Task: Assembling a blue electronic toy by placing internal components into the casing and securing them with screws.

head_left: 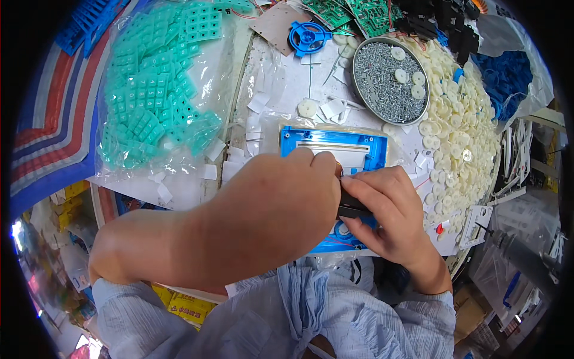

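A blue plastic casing [375, 143] lies open side up in front of me, with a white panel [344, 157] inside it. My left hand [293, 191] reaches across it, fingers curled in; whatever they grip is hidden behind the back of the hand. On the right side of the casing, my right hand [391, 203] closes its fingers and thumb around a black plastic part [353, 206]. Both hands meet at this part, over the casing. Beneath them shows a round whitish piece [342, 230] in the near end of the casing, with thin red wires beside it.
Green rubber keypads [143, 84] fill a clear bag at left. Behind the casing, a round metal tray [391, 81] holds screws. Cream plastic discs [460, 143] are heaped at right. Circuit boards [371, 15], a blue ring-shaped part [309, 39] and white paper pieces [259, 102] lie around.
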The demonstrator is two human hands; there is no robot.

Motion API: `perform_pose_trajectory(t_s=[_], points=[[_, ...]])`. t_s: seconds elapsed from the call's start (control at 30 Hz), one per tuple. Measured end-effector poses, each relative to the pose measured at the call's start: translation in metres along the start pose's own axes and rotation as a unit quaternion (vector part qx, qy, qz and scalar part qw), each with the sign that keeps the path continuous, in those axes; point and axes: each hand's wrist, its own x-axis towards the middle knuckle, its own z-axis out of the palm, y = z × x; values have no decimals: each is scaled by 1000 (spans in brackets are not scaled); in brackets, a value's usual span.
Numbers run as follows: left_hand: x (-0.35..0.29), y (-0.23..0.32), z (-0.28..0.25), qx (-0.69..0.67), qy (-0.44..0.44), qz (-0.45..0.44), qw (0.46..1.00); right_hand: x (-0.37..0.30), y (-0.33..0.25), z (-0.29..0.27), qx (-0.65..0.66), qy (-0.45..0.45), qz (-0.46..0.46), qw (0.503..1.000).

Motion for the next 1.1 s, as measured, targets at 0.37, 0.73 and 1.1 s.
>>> perform_pose_trajectory(t_s=[0.37, 0.73, 1.1], points=[[-6, 11, 19, -85, 101, -36, 991, 20, -22, -13, -102, -128, 25, 986], [19, -37, 14, -339, 27, -102, 935, 20, -24, -11, -106, -140, 18, 984], [25, -42, 21, -387, 21, -98, 917, 21, -20, -13, -93, -147, 18, 985]])
